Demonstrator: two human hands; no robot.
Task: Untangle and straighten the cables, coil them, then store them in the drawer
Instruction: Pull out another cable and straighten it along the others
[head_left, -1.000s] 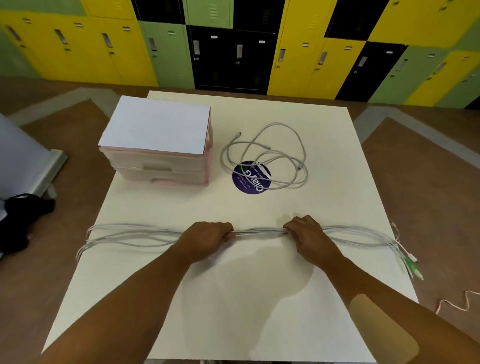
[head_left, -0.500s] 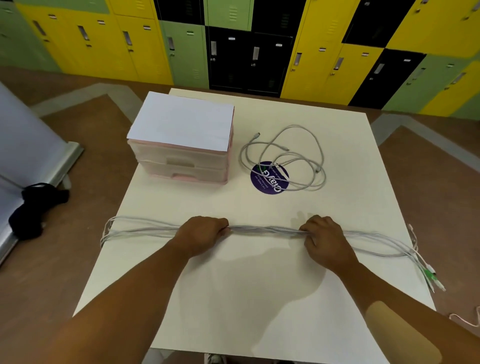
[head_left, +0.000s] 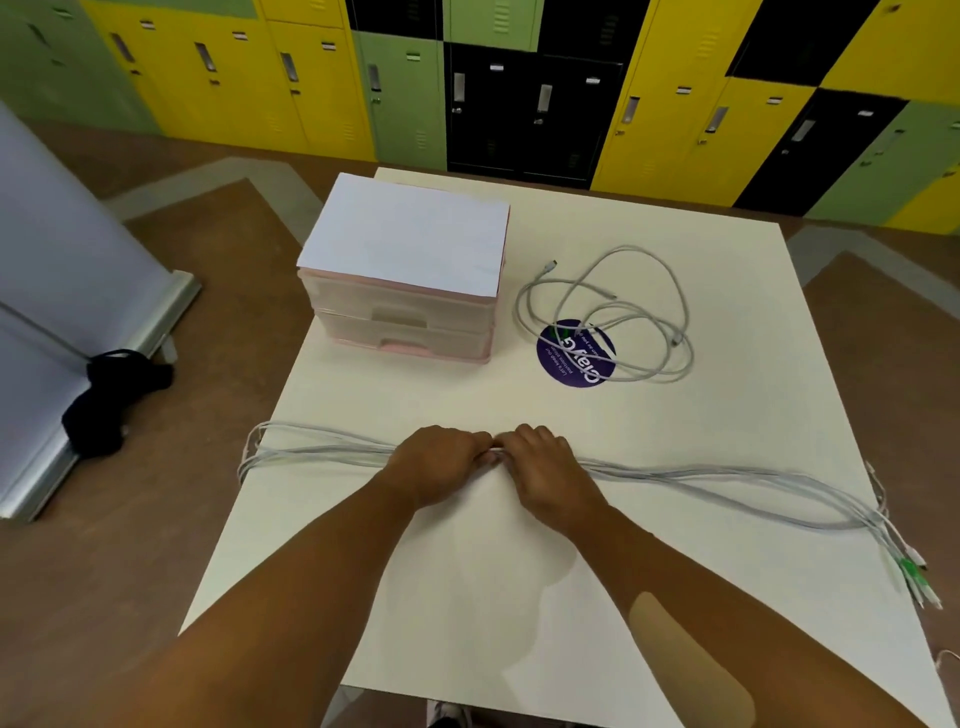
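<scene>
The left hand (head_left: 441, 462) and the right hand (head_left: 545, 467) sit knuckle to knuckle near the middle of the white table (head_left: 519, 597). Each has its fingers curled down over the cable bundle (head_left: 727, 475) and grips it where the two fists meet. Only a short pale bit of cable shows between them, and the hands hide the strands beneath. From the left fist the grey-white bundle runs leftward across the tabletop and folds back in a loop close to the table's left edge. From the right fist it runs rightward, fanning slightly, to the right edge, where its ends trail off with green plugs (head_left: 911, 571) and white tips lying at the brink. A tan patch (head_left: 691, 660) lies along the right forearm. Beyond the hands, well apart from the bundle, a loose cable (head_left: 623, 312) lies in tangled loops on the table, partly draped over a round purple sticker (head_left: 571, 358). Just left of it stands a small translucent drawer unit (head_left: 400, 322) with two drawers, both pushed in and facing the person, and a white sheet (head_left: 410, 234) covers its top. On the brown floor to the left a black object (head_left: 109, 400) rests against the foot of a grey panel (head_left: 52, 260). Yellow, green and black lockers (head_left: 519, 93) line the far wall.
</scene>
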